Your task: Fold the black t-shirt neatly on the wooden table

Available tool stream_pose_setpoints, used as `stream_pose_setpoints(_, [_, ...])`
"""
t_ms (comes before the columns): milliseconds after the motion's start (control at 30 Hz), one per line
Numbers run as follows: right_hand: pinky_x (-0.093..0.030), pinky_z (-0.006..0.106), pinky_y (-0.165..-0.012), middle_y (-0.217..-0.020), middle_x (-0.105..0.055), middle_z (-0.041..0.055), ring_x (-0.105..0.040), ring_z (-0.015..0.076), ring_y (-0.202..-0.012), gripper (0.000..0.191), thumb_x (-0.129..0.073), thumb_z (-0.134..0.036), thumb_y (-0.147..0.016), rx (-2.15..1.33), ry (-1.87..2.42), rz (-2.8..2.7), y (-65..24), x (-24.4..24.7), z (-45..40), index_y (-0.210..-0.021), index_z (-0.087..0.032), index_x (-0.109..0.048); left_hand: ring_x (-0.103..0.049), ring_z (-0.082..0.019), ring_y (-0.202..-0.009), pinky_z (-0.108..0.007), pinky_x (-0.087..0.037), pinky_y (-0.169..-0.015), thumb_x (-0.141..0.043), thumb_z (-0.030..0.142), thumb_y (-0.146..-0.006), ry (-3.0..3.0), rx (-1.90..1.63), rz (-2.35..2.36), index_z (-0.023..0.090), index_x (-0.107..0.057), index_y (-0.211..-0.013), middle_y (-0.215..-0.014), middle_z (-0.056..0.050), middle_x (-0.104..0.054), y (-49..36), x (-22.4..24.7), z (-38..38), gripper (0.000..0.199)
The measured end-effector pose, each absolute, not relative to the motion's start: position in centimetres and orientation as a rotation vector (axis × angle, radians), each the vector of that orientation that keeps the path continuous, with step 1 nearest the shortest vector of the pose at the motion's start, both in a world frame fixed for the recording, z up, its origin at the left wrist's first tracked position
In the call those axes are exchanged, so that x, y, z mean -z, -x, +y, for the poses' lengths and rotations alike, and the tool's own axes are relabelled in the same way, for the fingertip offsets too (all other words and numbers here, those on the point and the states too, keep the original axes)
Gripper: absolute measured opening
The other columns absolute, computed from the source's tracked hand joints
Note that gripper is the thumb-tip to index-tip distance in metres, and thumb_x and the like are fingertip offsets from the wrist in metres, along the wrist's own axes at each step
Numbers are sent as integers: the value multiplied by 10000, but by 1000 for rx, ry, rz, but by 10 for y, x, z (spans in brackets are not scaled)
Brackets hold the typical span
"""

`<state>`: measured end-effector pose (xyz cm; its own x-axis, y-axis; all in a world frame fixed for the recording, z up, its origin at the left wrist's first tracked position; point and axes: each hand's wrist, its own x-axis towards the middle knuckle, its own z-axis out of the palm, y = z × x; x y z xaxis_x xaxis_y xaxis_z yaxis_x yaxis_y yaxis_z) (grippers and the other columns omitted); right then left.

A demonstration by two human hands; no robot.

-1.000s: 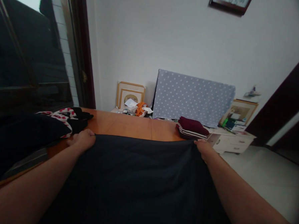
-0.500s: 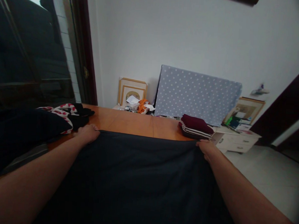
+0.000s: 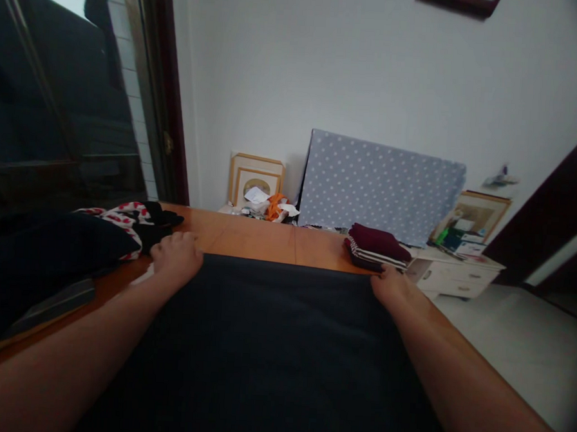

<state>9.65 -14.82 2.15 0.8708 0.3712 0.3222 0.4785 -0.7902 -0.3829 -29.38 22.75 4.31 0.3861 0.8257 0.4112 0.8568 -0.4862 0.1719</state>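
A large dark cloth (image 3: 282, 344) spreads in front of me, its far edge drawn nearly straight between my hands. At its far left corner, my left hand (image 3: 177, 255) is closed on the cloth, with the fingertips partly hidden. My right hand (image 3: 390, 286) grips the far right corner. The cloth's near part runs out of the bottom of the view, and its exact kind of garment or sheet cannot be made out. Just beyond my right hand sits a folded stack of clothes (image 3: 378, 246), maroon on top with striped layers beneath.
The orange-brown wooden table (image 3: 249, 237) lies under the cloth. Dark clothes (image 3: 49, 255) and a red-and-white patterned cloth (image 3: 128, 217) are heaped at the left. Behind stand a grey dotted cover (image 3: 377, 185), framed pictures (image 3: 257, 166) and a white drawer cabinet (image 3: 459, 276).
Both hands have come slightly closer together, the left shifting right and the right shifting left. The cloth's surface looks smoother, and its far edge is shorter between the hands.
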Motion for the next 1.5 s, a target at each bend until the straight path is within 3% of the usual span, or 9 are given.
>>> stream_pose_setpoints(100, [-417, 437, -1020, -1202, -690, 165, -626, 329, -1134, 408, -494, -365, -909, 240, 2672, -817, -78, -27, -134, -1231, -203, -684, -561, -348, -1201, -490, -410, -1017, -386, 367, -947, 2913, 570, -1240, 177, -662, -1187, -1254, -150, -659, 273, -50, 186, 412])
stream_pose_setpoints(200, [-356, 460, -1101, -1367, -615, 148, -537, 328, -1287, 517, -427, -496, -954, 44, 2693, -1108, -63, -13, -128, -1319, -197, -639, -504, -302, -1325, -431, -337, -1126, -343, 525, -977, 3243, 405, -751, 211, -609, -1337, -1409, -113, -594, 258, -42, 141, 547])
stream_pose_setpoints(267, [-262, 521, -1161, -1520, -475, 136, -388, 333, -1426, 635, -377, -576, -965, -4, 2722, -1173, -60, -1, -131, -1450, -191, -518, -325, -330, -1468, -502, -217, -1190, -347, 677, -937, 3330, 203, -535, 268, -461, -1496, -1587, -86, -400, 256, -32, 119, 701])
stream_pose_setpoints(400, [-152, 560, -1198, -1621, -305, 126, -222, 325, -1510, 721, -303, -625, -976, -53, 2773, -1153, -66, 9, -138, -1544, -187, -374, -130, -347, -1533, -585, -90, -1202, -284, 785, -895, 3344, 20, -408, 303, -284, -1586, -1664, -81, -193, 261, -24, 106, 842])
stream_pose_setpoints(600, [-164, 557, -1198, -1615, -311, 145, -207, 342, -1512, 777, -272, -655, -971, -78, 2757, -1155, -44, -9, -143, -1551, -144, -356, -56, -366, -1538, -640, -46, -1188, -232, 809, -885, 3345, -38, -471, 272, -240, -1601, -1668, -104, -134, 262, -33, 86, 896])
stream_pose_setpoints(867, [-93, 530, -1215, -1657, -207, 105, -102, 303, -1539, 834, -212, -738, -942, -172, 2707, -1295, 26, -10, -174, -1585, -210, -280, -57, -366, -1537, -646, -32, -1185, -270, 814, -878, 3385, -15, -206, 338, -235, -1595, -1669, -81, -135, 267, -24, 39, 861])
stream_pose_setpoints(1200, [-143, 486, -1223, -1636, -249, 147, -145, 297, -1533, 833, -316, -693, -944, -121, 2677, -1177, 78, -17, -263, -1551, -123, -352, -111, -390, -1527, -670, -102, -1163, -282, 839, -851, 3392, -89, -673, 298, -335, -1568, -1655, -103, -179, 319, -35, 21, 900])
stream_pose_setpoints(1400, [-278, 400, -1197, -1551, -433, 129, -347, 243, -1469, 699, -253, -573, -993, 122, 2523, -905, 107, -4, -329, -1502, -134, -444, -114, -375, -1531, -645, -105, -1172, -345, 782, -878, 3282, 137, -864, 301, -352, -1563, -1657, -88, -200, 374, -28, 5, 837])
stream_pose_setpoints(1500, [-277, 403, -1197, -1502, -495, 139, -400, 265, -1437, 662, -304, -541, -987, 112, 2583, -919, 137, 3, -352, -1457, -123, -512, -132, -384, -1526, -651, -126, -1165, -382, 747, -886, 3213, 142, -968, 294, -372, -1555, -1655, -91, -217, 405, -22, -2, 808])
